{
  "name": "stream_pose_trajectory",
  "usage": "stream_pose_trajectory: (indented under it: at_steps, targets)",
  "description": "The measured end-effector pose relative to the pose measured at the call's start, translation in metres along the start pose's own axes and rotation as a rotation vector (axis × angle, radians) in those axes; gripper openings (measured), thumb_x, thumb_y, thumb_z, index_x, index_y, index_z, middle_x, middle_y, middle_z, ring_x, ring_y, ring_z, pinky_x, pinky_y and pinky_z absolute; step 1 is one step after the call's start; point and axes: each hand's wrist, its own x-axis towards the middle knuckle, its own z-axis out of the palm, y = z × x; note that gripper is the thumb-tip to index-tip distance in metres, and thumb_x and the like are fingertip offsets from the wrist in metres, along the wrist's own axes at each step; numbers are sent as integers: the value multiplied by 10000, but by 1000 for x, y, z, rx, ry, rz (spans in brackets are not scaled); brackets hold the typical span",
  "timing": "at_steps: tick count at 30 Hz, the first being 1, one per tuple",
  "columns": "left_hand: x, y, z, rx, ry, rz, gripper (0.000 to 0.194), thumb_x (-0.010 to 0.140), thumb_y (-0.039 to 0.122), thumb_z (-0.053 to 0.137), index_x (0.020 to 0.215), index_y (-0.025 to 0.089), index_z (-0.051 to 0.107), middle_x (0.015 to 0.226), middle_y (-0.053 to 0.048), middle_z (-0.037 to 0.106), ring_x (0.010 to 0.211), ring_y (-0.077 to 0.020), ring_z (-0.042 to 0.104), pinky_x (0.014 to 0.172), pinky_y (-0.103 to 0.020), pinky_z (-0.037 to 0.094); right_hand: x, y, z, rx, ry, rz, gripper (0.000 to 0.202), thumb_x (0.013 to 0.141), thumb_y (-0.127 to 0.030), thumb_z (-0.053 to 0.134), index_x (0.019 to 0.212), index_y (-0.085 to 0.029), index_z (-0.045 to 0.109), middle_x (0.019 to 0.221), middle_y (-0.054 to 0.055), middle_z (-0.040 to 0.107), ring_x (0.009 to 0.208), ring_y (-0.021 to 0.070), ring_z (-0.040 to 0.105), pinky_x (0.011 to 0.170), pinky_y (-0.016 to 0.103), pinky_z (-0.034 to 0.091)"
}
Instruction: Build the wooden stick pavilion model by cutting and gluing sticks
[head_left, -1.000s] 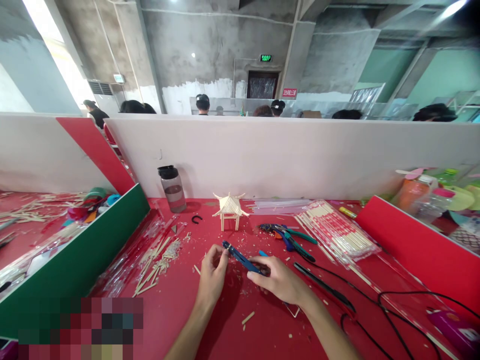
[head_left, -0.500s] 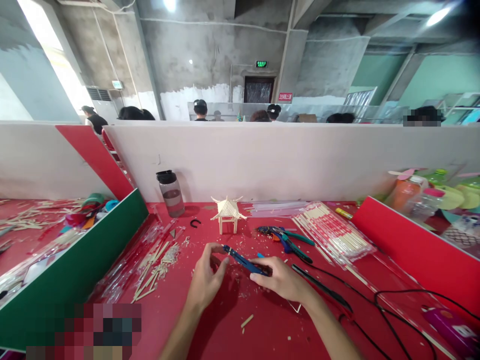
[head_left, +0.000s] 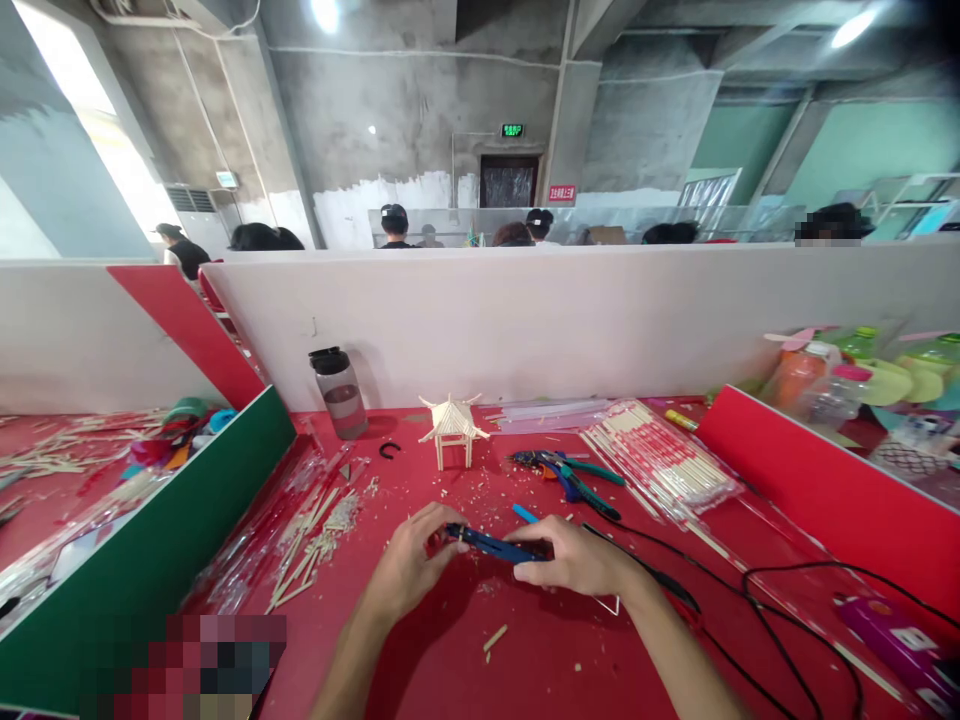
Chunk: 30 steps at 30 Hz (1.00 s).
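A slim dark blue tool (head_left: 495,545) with small metal fittings at its left end is held nearly level between both hands, over the red tabletop; its exact kind I cannot make out. My left hand (head_left: 420,555) pinches the left end between thumb and fingers. The other end sits in the grip of my right hand (head_left: 574,555), which partly hides it. Beyond the hands stands a small pavilion model (head_left: 453,428) of pale wooden sticks. Green-handled pliers (head_left: 592,492) lie to its right, and a blue rod (head_left: 525,513) shows behind my right hand.
Cut sticks (head_left: 304,560) and shavings lie at left, near a green divider (head_left: 150,540). A water bottle (head_left: 339,395) stands at the back. Bundled sticks (head_left: 667,450), a black tool with a cord (head_left: 667,580) and a purple device (head_left: 892,640) occupy the right. Several people sit beyond the partition.
The tool has turned from a slant to nearly level. My left hand has lowered and its thumb and fingers have closed on the tool's left end. The view has shifted slightly.
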Motion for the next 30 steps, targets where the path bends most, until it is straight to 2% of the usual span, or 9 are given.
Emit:
stream_pose_trajectory:
  at_steps: [3, 12, 17, 24, 30]
  targets:
    - [0, -2, -1, 15, -35, 7, 171, 877, 319, 652, 972, 198, 727, 918, -51, 710, 852, -195, 632, 800, -292, 485, 1, 4, 0, -15, -32, -9, 364, 842, -448, 630, 1052, -179, 756, 833, -7, 711, 766, 190, 619, 654, 222, 417]
    - [0, -5, -3, 16, -67, 8, 169, 880, 320, 664, 980, 199, 726, 951, -46, 718, 892, -196, 646, 831, -291, 490, 1, 7, -1, -41, -44, -23, 464, 824, -497, 642, 1160, -194, 744, 1033, 15, 746, 957, 269, 652, 813, 284, 478]
    - [0, -4, -5, 3, -59, -2, 165, 855, 315, 686, 955, 194, 738, 930, -53, 731, 874, -201, 651, 823, -301, 501, 2, 6, 1, -59, -29, -14, 495, 815, -499, 651, 1198, -196, 730, 1034, 15, 750, 957, 271, 658, 819, 288, 482]
    - [-1, -7, -5, -16, -42, -7, 140, 831, 299, 700, 931, 210, 739, 917, -40, 734, 858, -193, 654, 819, -303, 504, 1, 3, 2, -42, -29, -59, 392, 832, -468, 649, 1101, -204, 755, 976, -10, 747, 926, 253, 658, 765, 253, 461]
    - [-1, -9, -5, -14, -19, -4, 115, 823, 261, 699, 919, 203, 725, 901, -33, 720, 841, -185, 641, 809, -295, 489, 4, 0, 2, -71, -34, -27, 432, 829, -507, 635, 1120, -209, 751, 1010, -12, 756, 956, 271, 657, 809, 273, 474]
